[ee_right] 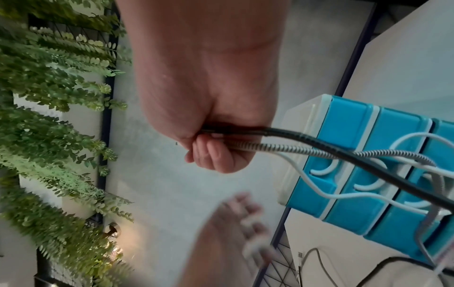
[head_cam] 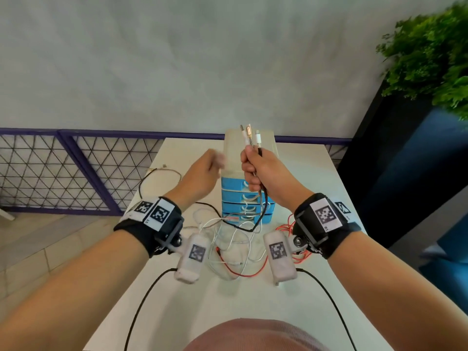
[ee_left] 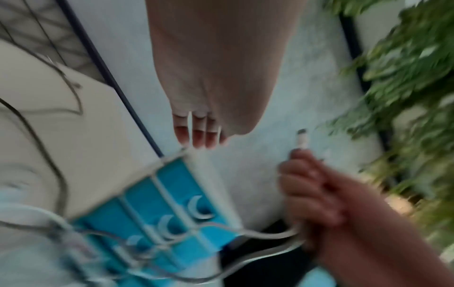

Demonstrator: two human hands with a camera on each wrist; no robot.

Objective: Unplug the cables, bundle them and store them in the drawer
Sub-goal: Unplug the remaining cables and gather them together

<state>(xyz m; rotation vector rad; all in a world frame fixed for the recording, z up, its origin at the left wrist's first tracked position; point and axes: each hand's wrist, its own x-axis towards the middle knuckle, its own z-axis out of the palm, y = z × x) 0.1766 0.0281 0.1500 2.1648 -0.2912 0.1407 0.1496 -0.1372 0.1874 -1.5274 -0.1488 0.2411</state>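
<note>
My right hand grips several cables in a fist, their connector ends sticking up above the knuckles. The black, braided and white cables trail down from the fist across the front of a small blue drawer unit to a tangled heap on the white table. My left hand hovers blurred just left of the unit's top, fingers loose and holding nothing. The blue drawer fronts look pushed in.
A thin braided cable loops loose on the table's far left. A red cable runs through the heap. A purple mesh fence stands behind the table, and a dark planter with a green plant at right.
</note>
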